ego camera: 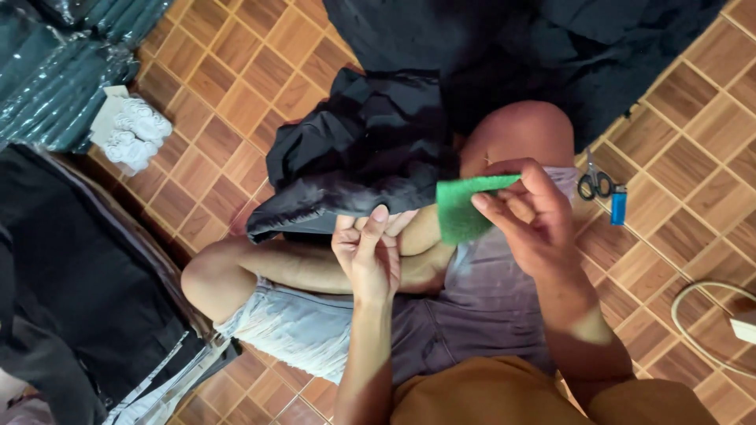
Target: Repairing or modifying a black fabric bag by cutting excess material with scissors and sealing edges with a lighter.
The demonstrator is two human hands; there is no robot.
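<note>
Left hand (368,256) pinched shut on black garment (358,153), thumb up at its lower edge. Right hand (535,216), just right of that garment, gripping green patch (465,206) between thumb and fingers. Scissors (594,182) and blue lighter (619,205) farther right.

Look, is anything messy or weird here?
Nothing looks broken or spilled. The black cloth lies crumpled over the knees, and scissors and a blue lighter sit loose on the tiled floor.

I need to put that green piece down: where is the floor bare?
Bare tile lies between the white bundle and the black garment, and right of the scissors and lighter, above the white cable. The left edge and top are crowded with dark fabric.
</note>
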